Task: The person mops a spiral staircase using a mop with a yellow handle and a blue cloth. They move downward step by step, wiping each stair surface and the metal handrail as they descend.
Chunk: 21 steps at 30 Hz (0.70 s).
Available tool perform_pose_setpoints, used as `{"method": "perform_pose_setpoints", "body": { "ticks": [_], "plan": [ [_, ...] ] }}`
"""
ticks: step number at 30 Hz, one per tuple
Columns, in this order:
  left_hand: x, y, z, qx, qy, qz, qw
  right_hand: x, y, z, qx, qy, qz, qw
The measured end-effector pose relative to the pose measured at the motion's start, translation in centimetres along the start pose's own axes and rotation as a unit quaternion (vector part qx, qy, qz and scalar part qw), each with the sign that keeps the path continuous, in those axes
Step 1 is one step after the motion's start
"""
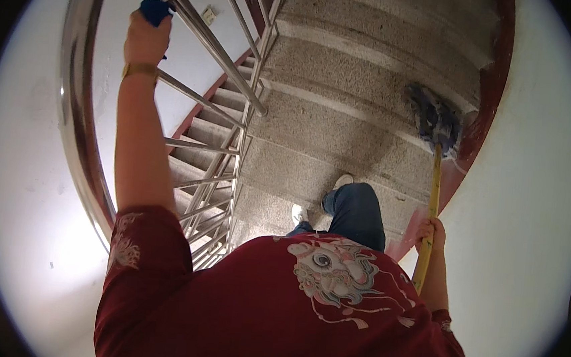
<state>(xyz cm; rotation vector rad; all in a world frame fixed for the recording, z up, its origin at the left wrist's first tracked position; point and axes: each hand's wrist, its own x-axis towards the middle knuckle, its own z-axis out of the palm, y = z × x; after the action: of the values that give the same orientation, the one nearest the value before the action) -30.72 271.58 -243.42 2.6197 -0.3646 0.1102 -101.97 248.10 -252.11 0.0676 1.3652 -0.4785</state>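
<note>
My left hand (pixel 147 40), with a band at its wrist, reaches far out to the stair railing. Bunched in its fingers is a dark blue cloth (pixel 156 11), right at a metal bar of the railing (pixel 208 36); whether cloth and bar touch is hard to tell. Down at my right side, my right hand (pixel 432 233) is wrapped around the yellow handle of a mop (pixel 435 183). The mop's grey-purple strands (pixel 433 117) rest on a stair step beside the wall.
Speckled stone steps (pixel 315 115) run ahead under my feet. A thick polished handrail (pixel 76 61) curves along the left. Beyond the balusters another flight (pixel 206 132) shows. The right wall (pixel 530 198) has a dark red painted base (pixel 493 89).
</note>
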Motion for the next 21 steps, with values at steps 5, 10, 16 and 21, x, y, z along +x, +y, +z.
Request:
{"method": "perform_pose_setpoints", "body": {
  "ticks": [5,10,16,21],
  "plan": [
    [-2.1,0.9,-0.3,0.076,0.044,0.002,0.996,3.5,2.3,5.3,-0.116,-0.075,0.106,0.985],
    [-2.6,2.3,0.3,0.088,0.042,0.010,0.995,8.7,9.4,13.7,-0.246,-0.134,0.153,0.948],
    [-2.6,1.6,1.7,0.058,0.065,0.047,0.995,12.4,18.4,21.5,-0.572,-0.281,0.045,0.770],
    [-0.4,0.0,3.0,0.061,0.057,0.036,0.996,9.7,15.2,22.0,-0.714,-0.206,-0.072,0.665]
  ]
}}
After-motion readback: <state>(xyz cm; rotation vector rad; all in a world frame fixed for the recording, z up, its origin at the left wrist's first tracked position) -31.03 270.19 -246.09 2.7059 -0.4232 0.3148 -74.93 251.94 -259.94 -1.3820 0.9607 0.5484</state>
